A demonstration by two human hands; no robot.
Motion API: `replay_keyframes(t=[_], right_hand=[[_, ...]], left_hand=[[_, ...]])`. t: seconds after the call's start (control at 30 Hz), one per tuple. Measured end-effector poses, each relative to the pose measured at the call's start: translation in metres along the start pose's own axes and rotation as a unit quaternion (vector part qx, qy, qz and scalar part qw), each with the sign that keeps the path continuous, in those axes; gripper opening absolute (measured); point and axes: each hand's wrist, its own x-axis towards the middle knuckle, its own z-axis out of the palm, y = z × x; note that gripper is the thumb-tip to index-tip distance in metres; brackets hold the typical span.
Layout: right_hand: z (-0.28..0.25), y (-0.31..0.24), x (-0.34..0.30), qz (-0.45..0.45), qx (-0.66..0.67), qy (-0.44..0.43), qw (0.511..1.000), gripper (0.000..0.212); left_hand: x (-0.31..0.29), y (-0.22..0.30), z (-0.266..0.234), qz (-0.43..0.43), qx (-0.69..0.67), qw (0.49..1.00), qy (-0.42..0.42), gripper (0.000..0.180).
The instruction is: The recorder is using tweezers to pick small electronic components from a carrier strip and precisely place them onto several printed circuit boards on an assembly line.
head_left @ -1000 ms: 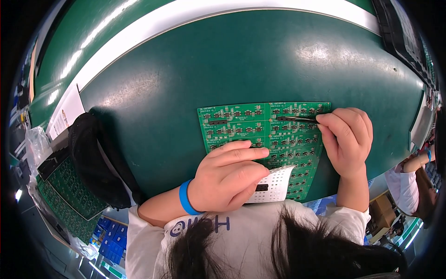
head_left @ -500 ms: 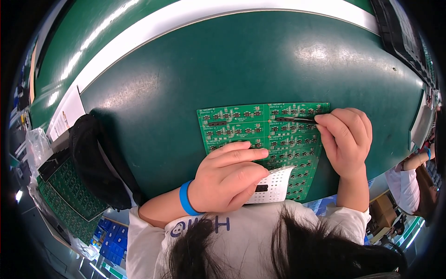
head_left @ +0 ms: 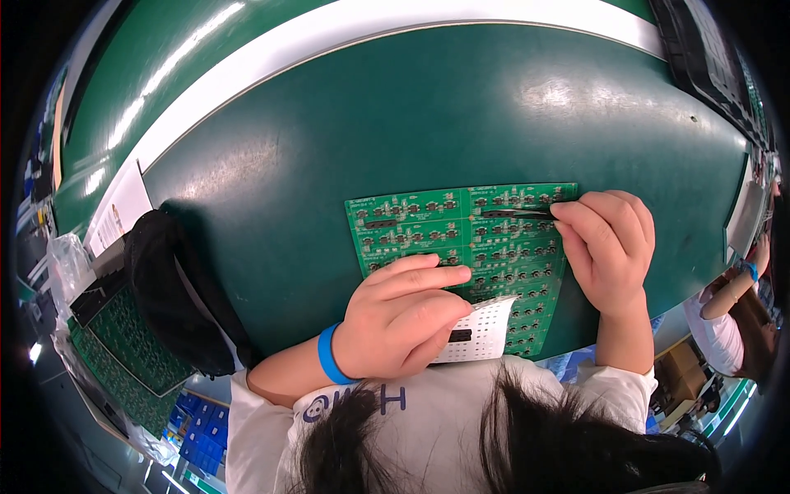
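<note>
A green circuit board panel [head_left: 539, 309] lies on the table in front of me, covered in rows of small black parts. My right hand [head_left: 613, 239] pinches dark tweezers [head_left: 535, 213] above the board's upper right. Their tips meet a small black strip [head_left: 496, 214] lying on the board. A similar black strip [head_left: 381, 224] sits at the upper left of the panel. My left hand [head_left: 403, 321] rests over the lower left of the board, thumb and fingers closed on a white perforated sheet [head_left: 492, 328]. Another black strip [head_left: 461, 335] is attached to that sheet.
On the left lie a black cloth pouch [head_left: 177, 292] and a stack of green circuit boards [head_left: 136, 329] beside clear plastic wrap [head_left: 70, 263]. A black tray [head_left: 712, 70] stands at the far right. Another person's arm [head_left: 732, 300] shows at the right edge.
The view has shifted slightly, so the board appears a little further left. My hands keep nearly the same pose, tweezers still at the strip. The other person's arm at right has moved.
</note>
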Motion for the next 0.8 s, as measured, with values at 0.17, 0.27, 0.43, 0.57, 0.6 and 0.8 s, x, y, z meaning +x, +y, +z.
replay_keyframes(t=[0.17,0.27,0.43,0.57,0.6,0.8], right_hand=[[0.0004,0.0009,-0.0011,0.008,0.012,0.007,1.000,0.024],[0.0005,0.0022,-0.0014,0.010,0.012,0.003,1.000,0.023],[-0.0019,0.0015,0.0009,0.005,0.009,0.015,1.000,0.022],[-0.0018,0.0037,0.0005,0.011,0.016,0.007,1.000,0.021],[-0.0020,0.0039,-0.0001,0.009,0.011,0.005,1.000,0.020],[-0.0033,-0.0005,-0.0013,0.003,0.008,0.010,1.000,0.019]], left_hand=[[0.0001,0.0007,0.0005,-0.005,-0.002,1.000,0.003,0.018],[0.0003,-0.0029,0.0010,-0.002,-0.006,1.000,0.000,0.019],[0.0002,0.0005,-0.0015,0.000,0.000,1.000,0.004,0.019],[0.0003,-0.0012,-0.0011,0.001,0.001,1.000,0.009,0.018],[0.0003,-0.0011,-0.0010,0.002,0.000,1.000,0.008,0.018],[0.0004,0.0000,-0.0002,-0.006,-0.006,1.000,0.010,0.016]])
